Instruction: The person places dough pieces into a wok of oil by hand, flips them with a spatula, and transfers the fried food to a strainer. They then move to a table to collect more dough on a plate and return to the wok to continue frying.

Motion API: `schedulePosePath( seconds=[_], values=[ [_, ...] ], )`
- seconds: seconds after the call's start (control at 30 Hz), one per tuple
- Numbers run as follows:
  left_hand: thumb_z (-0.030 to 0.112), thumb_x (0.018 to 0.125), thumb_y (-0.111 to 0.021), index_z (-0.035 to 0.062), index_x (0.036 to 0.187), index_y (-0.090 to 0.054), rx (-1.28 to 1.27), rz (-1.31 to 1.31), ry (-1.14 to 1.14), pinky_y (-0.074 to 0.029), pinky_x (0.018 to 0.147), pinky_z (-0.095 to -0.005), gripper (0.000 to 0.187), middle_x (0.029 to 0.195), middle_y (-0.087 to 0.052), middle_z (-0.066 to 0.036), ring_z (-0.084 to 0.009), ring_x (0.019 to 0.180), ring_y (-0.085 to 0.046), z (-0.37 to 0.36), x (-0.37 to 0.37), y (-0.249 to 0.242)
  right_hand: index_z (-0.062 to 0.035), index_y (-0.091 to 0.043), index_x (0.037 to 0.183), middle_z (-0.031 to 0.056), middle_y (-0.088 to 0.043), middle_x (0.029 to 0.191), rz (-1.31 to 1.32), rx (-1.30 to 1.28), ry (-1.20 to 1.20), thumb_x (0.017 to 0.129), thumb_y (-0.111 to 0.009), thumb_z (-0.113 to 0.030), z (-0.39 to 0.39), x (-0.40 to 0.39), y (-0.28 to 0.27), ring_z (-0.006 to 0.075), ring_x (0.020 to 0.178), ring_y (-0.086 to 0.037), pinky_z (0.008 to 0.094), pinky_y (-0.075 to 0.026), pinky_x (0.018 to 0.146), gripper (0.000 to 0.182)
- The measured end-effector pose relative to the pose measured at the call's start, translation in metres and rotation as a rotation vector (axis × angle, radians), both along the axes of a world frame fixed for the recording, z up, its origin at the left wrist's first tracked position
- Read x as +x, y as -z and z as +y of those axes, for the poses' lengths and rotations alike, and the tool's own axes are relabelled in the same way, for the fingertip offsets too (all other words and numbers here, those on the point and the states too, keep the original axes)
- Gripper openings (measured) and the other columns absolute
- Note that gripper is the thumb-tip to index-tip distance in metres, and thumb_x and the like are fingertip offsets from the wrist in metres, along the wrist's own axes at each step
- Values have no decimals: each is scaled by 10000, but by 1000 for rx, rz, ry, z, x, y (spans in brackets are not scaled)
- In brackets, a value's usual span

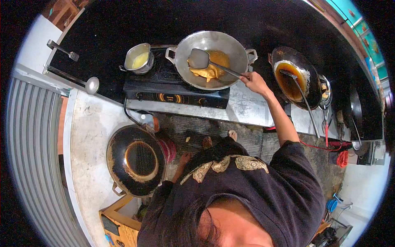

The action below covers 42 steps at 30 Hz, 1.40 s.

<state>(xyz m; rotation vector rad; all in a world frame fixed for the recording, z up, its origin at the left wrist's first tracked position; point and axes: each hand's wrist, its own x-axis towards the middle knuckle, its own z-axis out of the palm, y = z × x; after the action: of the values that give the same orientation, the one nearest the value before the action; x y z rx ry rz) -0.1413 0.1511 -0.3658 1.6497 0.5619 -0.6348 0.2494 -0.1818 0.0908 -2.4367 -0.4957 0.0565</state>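
Note:
My right hand (254, 82) is closed around the handle of a spatula (199, 59) with a broad grey blade. The blade lies over a golden-yellow piece of food (205, 73) in brownish oil inside a silver two-handled wok (236, 43). That wok sits on a black gas stove (177, 97). Low at my side, my left hand (186, 157) hangs between my dark clothing and a large blackened wok (119, 173). Its fingers are too small and shadowed to make out.
Left of the silver wok stands a small pot (140, 61) with pale yellow contents. On the right, a dark wok (284, 53) contains brown liquid and a long-handled turner (306, 101). A ladle (91, 85) hangs at the left. A red bag (342, 158) is at the far right.

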Motion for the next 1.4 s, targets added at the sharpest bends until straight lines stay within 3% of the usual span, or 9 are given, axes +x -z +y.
schedulePosePath(
  seconds=[0.1, 0.2, 0.47, 0.6, 0.87, 0.9, 1.03, 1.23, 1.4],
  values=[
    [347, 851, -552, 22, 1012, -546, -129, -79, -74, -461, 529, -336, 363, 757, -611, -81, -170, 641, -581, -1, -6, 5, 2, -641, 986, 202, -583, 630, 25, -131, 19, 823, -576, -254, 0, -9, -14, 304, 601, -595, 389, -445, 595, 311],
    [349, 857, -542, 14, 973, -561, -13, -85, -23, -457, 539, -337, 356, 735, -597, -82, -179, 649, -578, -2, -8, 5, -54, -647, 968, 225, -625, 804, -2, -309, 146, 820, -565, -307, -4, -8, -12, 369, 798, -606, 448, -479, 719, 305],
    [341, 883, -494, -18, 930, -604, 169, -184, 239, -452, 584, -358, 378, 722, -593, -105, -229, 693, -577, 2, -3, 6, -60, -650, 958, 216, -620, 742, -96, -271, 101, 819, -560, -288, -12, -32, -38, 377, 731, -608, 446, -485, 678, 281],
    [317, 856, -526, -19, 973, -601, 118, -260, 152, -458, 592, -356, 363, 742, -605, -119, -241, 708, -580, 0, -4, 6, 23, -624, 997, 221, -595, 672, -97, -217, 110, 812, -586, -256, -10, -45, -32, 349, 694, -617, 400, -471, 628, 337],
    [281, 817, -558, 22, 1135, -520, -66, -164, 88, -463, 635, -348, 412, 839, -613, -95, -231, 698, -574, -7, 15, -55, -15, -640, 970, 192, -588, 641, -79, -167, 192, 812, -588, -263, -3, -43, -5, 348, 657, -606, 406, -464, 611, 298],
    [282, 820, -550, 24, 1124, -526, -62, -175, 73, -462, 632, -349, 399, 821, -611, -88, -223, 691, -572, -8, 17, -62, -24, -641, 970, 188, -586, 638, -60, -169, 175, 812, -587, -262, -3, -44, -5, 347, 655, -605, 406, -462, 611, 291],
    [332, 842, -514, 33, 1034, -548, 161, -351, 193, -454, 610, -349, 357, 772, -602, -82, -217, 653, -553, 3, 1, -1, -37, -642, 977, 180, -585, 640, -68, -173, 131, 813, -585, -260, -6, -42, 4, 340, 661, -605, 403, -457, 615, 283],
    [408, 874, -461, 47, 899, -582, 443, -715, 351, -441, 576, -349, 382, 698, -588, -74, -208, 596, -526, 1, -7, 4, -24, -648, 951, 200, -603, 691, -25, -159, 236, 820, -570, -266, -7, -15, -3, 344, 679, -607, 402, -460, 626, 285],
    [361, 887, -461, 58, 852, -604, 509, -623, 361, -447, 552, -352, 337, 708, -596, -103, -223, 571, -532, 2, -9, 1, -47, -654, 941, 225, -615, 762, -126, -131, 358, 819, -554, -296, -11, 30, 29, 346, 749, -623, 421, -473, 665, 296]
  ],
)
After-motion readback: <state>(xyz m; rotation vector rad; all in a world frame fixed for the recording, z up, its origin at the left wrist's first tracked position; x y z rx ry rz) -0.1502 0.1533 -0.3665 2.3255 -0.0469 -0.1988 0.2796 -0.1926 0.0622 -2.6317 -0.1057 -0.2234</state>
